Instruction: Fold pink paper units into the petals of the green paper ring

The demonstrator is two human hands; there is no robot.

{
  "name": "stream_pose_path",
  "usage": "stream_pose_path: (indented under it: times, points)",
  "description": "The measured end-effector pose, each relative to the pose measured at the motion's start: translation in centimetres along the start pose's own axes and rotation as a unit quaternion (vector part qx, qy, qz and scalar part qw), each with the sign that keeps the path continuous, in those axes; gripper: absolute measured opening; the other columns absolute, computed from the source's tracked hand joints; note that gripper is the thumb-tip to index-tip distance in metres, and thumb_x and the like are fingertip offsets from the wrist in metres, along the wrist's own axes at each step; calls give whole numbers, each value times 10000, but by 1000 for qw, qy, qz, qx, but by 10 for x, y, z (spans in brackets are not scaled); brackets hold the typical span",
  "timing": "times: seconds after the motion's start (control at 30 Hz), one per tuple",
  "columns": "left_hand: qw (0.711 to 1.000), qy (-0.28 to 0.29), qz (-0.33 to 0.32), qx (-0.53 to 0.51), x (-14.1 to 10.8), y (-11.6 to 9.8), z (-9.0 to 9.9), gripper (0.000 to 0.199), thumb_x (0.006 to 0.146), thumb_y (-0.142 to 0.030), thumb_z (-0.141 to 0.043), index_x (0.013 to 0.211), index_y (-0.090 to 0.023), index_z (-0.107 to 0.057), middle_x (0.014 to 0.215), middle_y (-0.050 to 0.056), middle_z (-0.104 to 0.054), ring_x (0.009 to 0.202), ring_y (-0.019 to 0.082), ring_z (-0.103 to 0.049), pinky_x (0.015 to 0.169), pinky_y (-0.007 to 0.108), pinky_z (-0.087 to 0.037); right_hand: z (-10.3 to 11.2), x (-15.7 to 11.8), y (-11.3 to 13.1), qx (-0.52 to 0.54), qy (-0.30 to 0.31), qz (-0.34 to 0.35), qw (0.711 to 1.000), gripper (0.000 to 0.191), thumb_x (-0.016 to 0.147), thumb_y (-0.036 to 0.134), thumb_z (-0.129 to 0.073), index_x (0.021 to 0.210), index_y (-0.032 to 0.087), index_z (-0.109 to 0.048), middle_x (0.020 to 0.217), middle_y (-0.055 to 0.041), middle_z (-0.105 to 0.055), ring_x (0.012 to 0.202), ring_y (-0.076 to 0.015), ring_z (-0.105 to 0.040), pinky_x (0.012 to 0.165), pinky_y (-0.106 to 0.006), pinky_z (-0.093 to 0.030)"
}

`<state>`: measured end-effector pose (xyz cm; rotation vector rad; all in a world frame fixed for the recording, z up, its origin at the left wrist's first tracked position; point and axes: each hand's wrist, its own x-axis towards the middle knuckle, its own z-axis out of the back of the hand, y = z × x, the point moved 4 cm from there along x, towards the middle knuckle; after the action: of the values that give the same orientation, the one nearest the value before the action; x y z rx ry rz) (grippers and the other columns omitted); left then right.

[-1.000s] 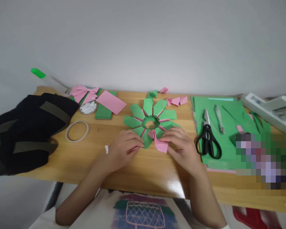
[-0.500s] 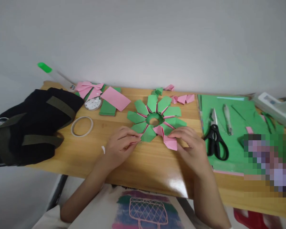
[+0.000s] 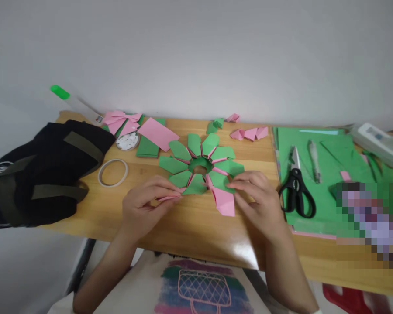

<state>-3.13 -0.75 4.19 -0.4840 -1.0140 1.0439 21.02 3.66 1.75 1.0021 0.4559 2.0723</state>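
Note:
A ring-shaped paper flower (image 3: 196,187) made of folded green petals with pink edges lies on the table in front of me. At its near left side my left hand (image 3: 147,203) pinches a small folded pink paper piece (image 3: 169,198), its fingertips close against a petal. A wider pink paper piece (image 3: 225,204) sticks out from the near side of the ring, toward me. My right hand (image 3: 258,196) is beside that piece, with its fingertips closed on the rim of the green petal above it. The thumb's grip there is partly hidden.
Black-handled scissors (image 3: 296,192) and a utility knife (image 3: 314,161) rest on green sheets (image 3: 330,209) at right. A roll of tape (image 3: 101,178), a black bag (image 3: 52,170) and pink paper (image 3: 159,133) are at left. Folded pink pieces (image 3: 250,133) lie behind the flower.
The flower has shifted left and turned a little. My left hand moved left with its pink piece. My right fingers went from the wider pink piece to the green petal beside it.

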Motion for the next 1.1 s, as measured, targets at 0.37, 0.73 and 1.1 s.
stream_pose_path:
  times: [0.37, 0.73, 1.1]
  points:
    - [989, 64, -97, 90, -3, -54, -27, 137, 910, -162, -560, 987, -248, -633, 873, 11, -749, 834, 164, -690, 763, 315, -566, -12, -2, 6, -83, -69, 90, 990, 97, 850, 151, -636, 861, 226, -696, 860, -65, -742, 795, -198, -673, 685, -347, -489]
    - [994, -40, 103, 13, -58, -2, 16, 50, 890, -216, -571, 904, -211, -620, 859, 17, -709, 794, 149, -684, 717, 266, -563, -20, -6, 9, -133, -58, 97, 985, 123, 873, 256, -607, 880, 235, -728, 887, -71, -729, 829, -212, -647, 700, -367, -476]
    - [966, -73, 108, 222, -2, 27, 19, 291, 723, -167, -669, 1012, -196, -658, 1256, 145, -536, 1214, 374, -466, 1029, 582, -353, -20, -17, 11, -102, -4, 38, 994, 232, 798, 244, -647, 1024, 241, -696, 1021, -81, -698, 968, -259, -622, 840, -457, -492]
